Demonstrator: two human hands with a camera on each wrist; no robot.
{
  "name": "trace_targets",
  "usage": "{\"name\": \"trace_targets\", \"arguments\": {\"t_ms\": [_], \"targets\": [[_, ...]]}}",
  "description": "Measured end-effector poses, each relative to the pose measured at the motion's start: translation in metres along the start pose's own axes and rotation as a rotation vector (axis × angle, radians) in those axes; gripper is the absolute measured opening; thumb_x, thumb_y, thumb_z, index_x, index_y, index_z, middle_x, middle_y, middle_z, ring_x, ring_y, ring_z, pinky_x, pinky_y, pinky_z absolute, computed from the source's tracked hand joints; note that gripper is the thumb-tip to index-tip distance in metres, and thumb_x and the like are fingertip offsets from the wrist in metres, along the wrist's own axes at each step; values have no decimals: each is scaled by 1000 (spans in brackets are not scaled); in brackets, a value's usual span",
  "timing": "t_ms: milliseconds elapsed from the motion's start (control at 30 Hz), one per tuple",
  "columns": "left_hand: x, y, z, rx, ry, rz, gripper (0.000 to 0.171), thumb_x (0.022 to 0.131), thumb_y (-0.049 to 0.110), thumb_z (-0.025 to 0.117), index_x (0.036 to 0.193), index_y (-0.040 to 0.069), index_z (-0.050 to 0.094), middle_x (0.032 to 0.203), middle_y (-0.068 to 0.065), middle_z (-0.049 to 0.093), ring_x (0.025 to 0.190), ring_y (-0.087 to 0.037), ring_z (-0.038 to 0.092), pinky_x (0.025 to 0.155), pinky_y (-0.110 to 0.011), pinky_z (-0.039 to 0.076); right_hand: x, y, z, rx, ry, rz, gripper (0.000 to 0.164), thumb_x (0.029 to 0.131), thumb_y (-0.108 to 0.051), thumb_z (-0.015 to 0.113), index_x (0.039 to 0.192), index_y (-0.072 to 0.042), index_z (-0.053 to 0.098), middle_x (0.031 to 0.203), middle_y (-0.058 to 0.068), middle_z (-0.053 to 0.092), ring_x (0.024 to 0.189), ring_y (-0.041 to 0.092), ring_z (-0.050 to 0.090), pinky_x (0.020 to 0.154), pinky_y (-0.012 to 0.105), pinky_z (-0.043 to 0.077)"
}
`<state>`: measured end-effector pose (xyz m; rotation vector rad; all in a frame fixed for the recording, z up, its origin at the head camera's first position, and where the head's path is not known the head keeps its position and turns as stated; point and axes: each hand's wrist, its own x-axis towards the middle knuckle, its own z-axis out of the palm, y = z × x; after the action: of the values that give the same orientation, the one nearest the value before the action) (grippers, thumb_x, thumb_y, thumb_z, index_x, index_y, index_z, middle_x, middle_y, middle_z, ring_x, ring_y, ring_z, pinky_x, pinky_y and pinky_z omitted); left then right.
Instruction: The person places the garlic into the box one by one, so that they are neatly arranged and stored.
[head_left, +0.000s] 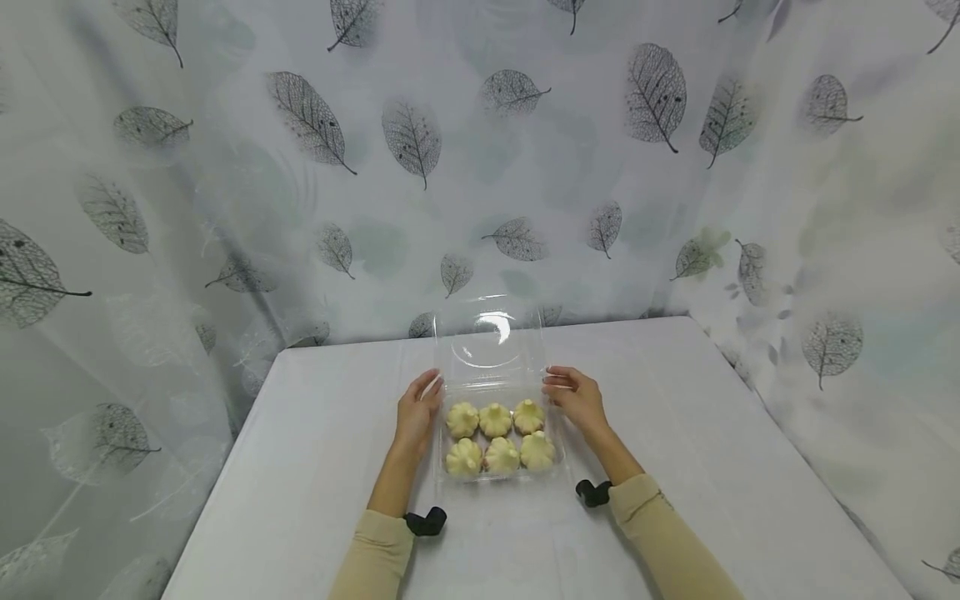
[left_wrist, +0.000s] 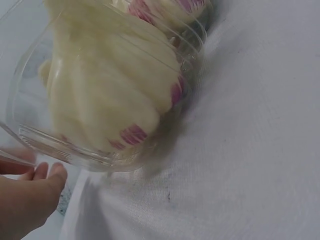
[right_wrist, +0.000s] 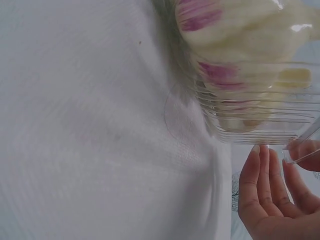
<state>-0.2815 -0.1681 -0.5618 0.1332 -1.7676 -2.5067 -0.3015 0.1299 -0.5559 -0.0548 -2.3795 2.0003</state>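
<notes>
A clear plastic clamshell container (head_left: pixel 497 478) sits on the table with its lid (head_left: pixel 491 342) raised at the back. Several pale garlic bulbs (head_left: pixel 495 420) stand inside in two rows, their bases streaked purple in both wrist views. At the left side, near the hinge, my left hand (head_left: pixel 417 410) pinches the lid's edge. My right hand (head_left: pixel 579 402) does likewise on the opposite side, its thumb showing through the plastic in the right wrist view. One garlic bulb (left_wrist: pixel 105 85) fills much of the left wrist view, and another (right_wrist: pixel 245 50) appears in the right wrist view.
A white cloth covers the table (head_left: pixel 322 467). Behind and beside it hangs a curtain (head_left: pixel 480 167) printed with grey leaves. A black wrist mount (head_left: pixel 426 522) is on the left wrist, and another black mount (head_left: pixel 592 493) is on the right.
</notes>
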Motion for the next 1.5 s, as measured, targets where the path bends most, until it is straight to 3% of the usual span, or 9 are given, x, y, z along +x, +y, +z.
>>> {"name": "trace_targets", "arguments": {"t_ms": [267,533,733,967,1100,1300,1500], "targets": [[2,-1,2,-77,9,11,47,105,-12,45,151,-8,38,162,-21,36,152,-34,36,125,-39,36,5,-4,-2,85,-43,43,40,97,-4,70,135,3,61,124,23,70,103,22,73,88,34,64],[-1,-3,4,-159,24,17,42,103,-17,42,144,-13,37,160,-26,36,152,-37,36,126,-39,35,5,-2,-4,80,-74,82,37,100,-7,69,135,1,61,123,18,72,102,21,73,91,38,63],[0,-3,6,-173,55,19,30,102,-18,43,131,-11,44,156,-30,40,149,-38,40,123,-34,40,6,1,-7,69,-76,77,33,102,-9,66,134,-1,64,121,18,73,105,26,74,93,40,64],[-2,-6,5,-161,59,7,24,102,-17,45,125,-14,41,153,-31,42,148,-39,42,122,-34,42,2,0,-10,85,-59,75,32,111,-12,46,132,1,66,122,21,72,112,35,72,99,50,61],[-4,-7,3,-123,81,-8,16,102,-12,51,117,-8,48,146,-25,50,141,-32,51,113,-27,50,-4,-6,-14,90,-47,85,40,113,-17,38,134,4,64,129,25,68,117,39,68,101,51,59],[-7,-8,2,-74,104,-14,9,103,-4,58,108,3,57,135,-14,54,121,-23,56,93,-19,55,-12,-14,-18,104,-65,97,48,112,-32,47,140,5,59,135,27,64,121,41,66,101,49,60],[-7,-7,2,-5,117,-16,5,103,-4,57,108,-3,57,146,-20,53,136,-34,51,84,-18,54,-19,-19,-26,-53,-83,75,44,109,-29,52,142,-1,60,141,22,61,119,35,64,92,39,63]]}}
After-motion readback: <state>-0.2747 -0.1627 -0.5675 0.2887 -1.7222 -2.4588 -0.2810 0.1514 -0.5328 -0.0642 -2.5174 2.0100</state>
